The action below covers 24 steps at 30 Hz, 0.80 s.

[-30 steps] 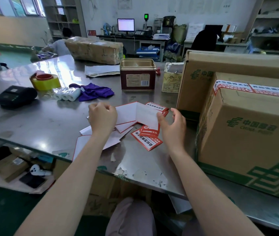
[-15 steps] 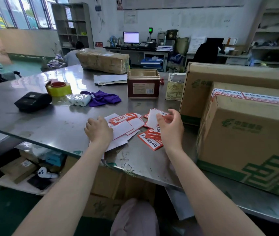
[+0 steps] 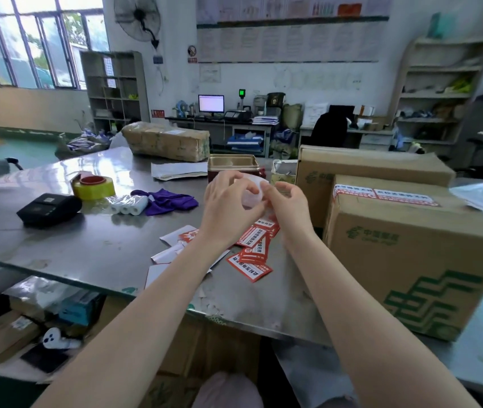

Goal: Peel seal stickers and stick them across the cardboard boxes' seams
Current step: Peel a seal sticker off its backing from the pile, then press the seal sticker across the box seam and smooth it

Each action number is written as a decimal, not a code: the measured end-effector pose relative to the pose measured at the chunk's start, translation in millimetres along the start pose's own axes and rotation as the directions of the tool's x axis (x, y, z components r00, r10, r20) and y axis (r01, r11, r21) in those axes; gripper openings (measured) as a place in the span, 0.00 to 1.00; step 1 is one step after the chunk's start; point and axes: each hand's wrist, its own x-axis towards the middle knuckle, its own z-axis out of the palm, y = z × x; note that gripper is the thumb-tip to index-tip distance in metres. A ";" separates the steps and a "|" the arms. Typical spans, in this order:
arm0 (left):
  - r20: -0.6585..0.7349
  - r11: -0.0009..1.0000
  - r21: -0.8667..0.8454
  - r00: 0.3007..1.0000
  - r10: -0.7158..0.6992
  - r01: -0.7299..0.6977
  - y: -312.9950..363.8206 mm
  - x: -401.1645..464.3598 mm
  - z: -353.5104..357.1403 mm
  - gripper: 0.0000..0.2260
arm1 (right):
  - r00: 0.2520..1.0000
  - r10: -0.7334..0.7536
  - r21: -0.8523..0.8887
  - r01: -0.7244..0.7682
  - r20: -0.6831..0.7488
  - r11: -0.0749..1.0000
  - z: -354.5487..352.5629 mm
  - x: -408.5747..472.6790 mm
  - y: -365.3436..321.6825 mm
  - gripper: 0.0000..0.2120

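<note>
My left hand (image 3: 230, 207) and my right hand (image 3: 288, 203) are raised together above the steel table (image 3: 87, 248), both pinching one seal sticker sheet (image 3: 253, 191) whose white back faces me. Below them lies a loose pile of red-and-white seal stickers (image 3: 252, 257) and white backing papers (image 3: 172, 254). To the right stands a cardboard box (image 3: 405, 260) with green print; red-and-white seal stickers (image 3: 384, 195) run along its top seam. A larger cardboard box (image 3: 366, 166) sits behind it.
On the table's left are a black label printer (image 3: 47, 209), a yellow tape roll (image 3: 93, 187), white paper rolls (image 3: 128, 204) and a purple cloth (image 3: 172, 201). A red tin (image 3: 232, 166) and a wrapped parcel (image 3: 166, 144) stand farther back. Boxes lie under the table.
Both hands rose from the sticker pile on the table and came together in the air, holding one sticker sheet between them. The camera tilted up.
</note>
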 end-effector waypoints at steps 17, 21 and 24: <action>-0.300 0.964 0.135 0.918 0.260 -0.229 123.7 52.9 23.7 0.11 | 0.967 -0.199 0.042 0.208 -0.162 0.977 -77.8 -1.3 -103.8 0.14; -0.265 0.945 0.161 0.909 0.320 -0.286 151.7 57.1 40.6 0.11 | 0.955 -0.212 0.012 0.219 -0.206 0.976 -116.2 -0.4 -112.5 0.14; -0.257 0.919 0.184 0.885 0.388 -0.350 174.1 56.0 58.9 0.08 | 0.940 -0.221 0.025 0.235 -0.260 0.972 -149.3 -5.9 -117.5 0.10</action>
